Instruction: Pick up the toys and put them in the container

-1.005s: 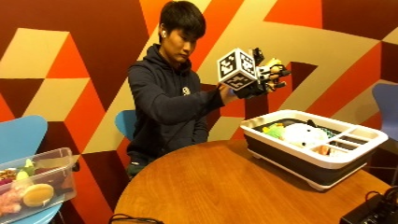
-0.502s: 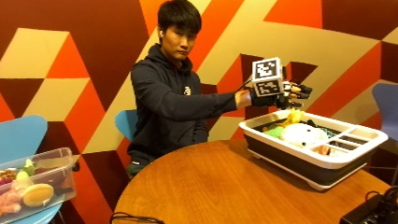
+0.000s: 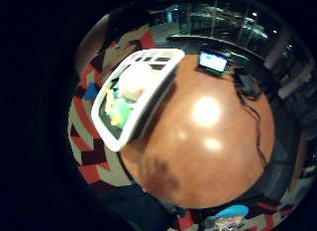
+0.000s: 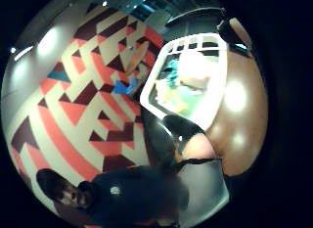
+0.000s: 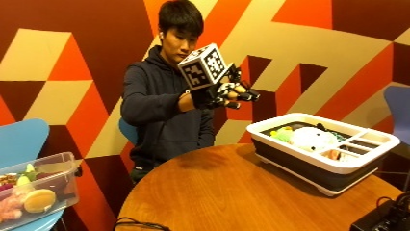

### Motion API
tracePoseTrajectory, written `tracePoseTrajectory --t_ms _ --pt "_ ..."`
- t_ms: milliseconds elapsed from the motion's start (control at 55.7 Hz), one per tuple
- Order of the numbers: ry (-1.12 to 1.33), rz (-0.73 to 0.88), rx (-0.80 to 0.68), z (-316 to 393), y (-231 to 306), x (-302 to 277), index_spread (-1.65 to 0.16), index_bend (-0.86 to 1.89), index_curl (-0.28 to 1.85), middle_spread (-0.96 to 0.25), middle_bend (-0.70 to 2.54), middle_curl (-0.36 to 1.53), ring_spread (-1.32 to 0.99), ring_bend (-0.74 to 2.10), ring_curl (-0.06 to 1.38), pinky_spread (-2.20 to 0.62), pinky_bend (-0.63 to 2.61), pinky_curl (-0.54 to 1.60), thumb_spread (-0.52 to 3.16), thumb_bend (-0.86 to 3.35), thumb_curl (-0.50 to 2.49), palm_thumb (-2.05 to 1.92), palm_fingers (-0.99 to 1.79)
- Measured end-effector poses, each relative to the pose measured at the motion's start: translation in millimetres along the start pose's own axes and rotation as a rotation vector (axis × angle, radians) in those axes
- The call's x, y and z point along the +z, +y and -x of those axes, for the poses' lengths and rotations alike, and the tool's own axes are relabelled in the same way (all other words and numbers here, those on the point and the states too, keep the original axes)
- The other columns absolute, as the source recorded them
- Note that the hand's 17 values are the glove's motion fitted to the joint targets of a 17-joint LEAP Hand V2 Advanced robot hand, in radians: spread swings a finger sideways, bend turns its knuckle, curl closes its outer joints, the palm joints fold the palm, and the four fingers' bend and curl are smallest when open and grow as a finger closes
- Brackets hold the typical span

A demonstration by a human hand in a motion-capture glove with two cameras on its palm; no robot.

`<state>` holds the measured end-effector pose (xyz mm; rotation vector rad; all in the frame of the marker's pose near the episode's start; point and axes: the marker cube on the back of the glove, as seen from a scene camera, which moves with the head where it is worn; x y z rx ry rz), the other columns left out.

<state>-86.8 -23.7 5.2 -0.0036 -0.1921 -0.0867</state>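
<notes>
on the table, container apparently lying crosswise.

lounge (café-like), geometric mural wall, round table

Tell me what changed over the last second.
The gloved hand carried a yellow toy out over the white container, let it go there, and has since drawn back toward the person's chest, now holding nothing. The container on the round table and the clear bin of toys on the blue chair stayed put.
</notes>
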Motion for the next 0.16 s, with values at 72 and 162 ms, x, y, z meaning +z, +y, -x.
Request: tracePoseTrajectory --t_ms 72,162 --pt "0.105 -0.012 0.042 -32 13 -12 -0.16 0.55 0.56 0.02 0.24 0.37 -0.01 0.13 0.09 0.01 0.46 0.35 1.15 -0.02 0.36 0.21 -0.02" --pt "0.156 -0.004 0.066 -60 20 -21 -0.16 0.56 0.56 0.01 0.26 0.38 -0.01 0.14 0.08 0.01 0.45 0.35 1.17 -0.01 0.35 0.21 -0.02"
